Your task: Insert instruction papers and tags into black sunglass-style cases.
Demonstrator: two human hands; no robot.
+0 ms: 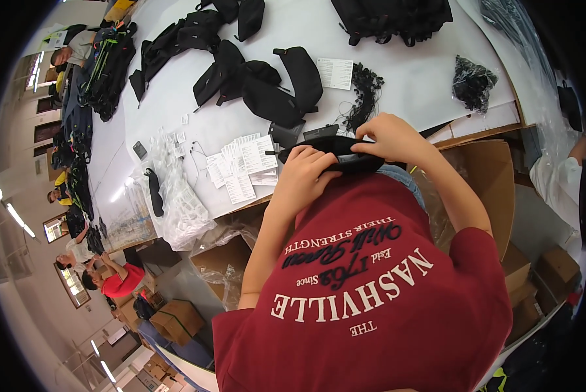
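Because the black pouch [345,157] is held in the air off the front edge of the white table [410,85], above an open cardboard box [482,176], a slackened grip would likely drop it into the box or onto the lap. Judgement only: the pouch looks soft and floppy, so it may sag or twist between the two holds.

Second risk: the loose stack of white paper tags [244,166] lies just left of the hands, near the table edge; a sweep of the forearm could scatter them. A bundle of black cords [365,98] sits just beyond the hands and could snag.

Left hand [306,173]: fingers curled closed over the pouch's left end, knuckles up, gripping from above.

Right hand [387,137]: closed on the pouch's upper right edge, fingertips pinching; what the fingertips grip is hidden.

Pouch position: between both hands, close against the chest, roughly level.

Surroundings: more black bags [267,81] lie farther back on the table; clear plastic sleeves [182,202] are heaped at left.
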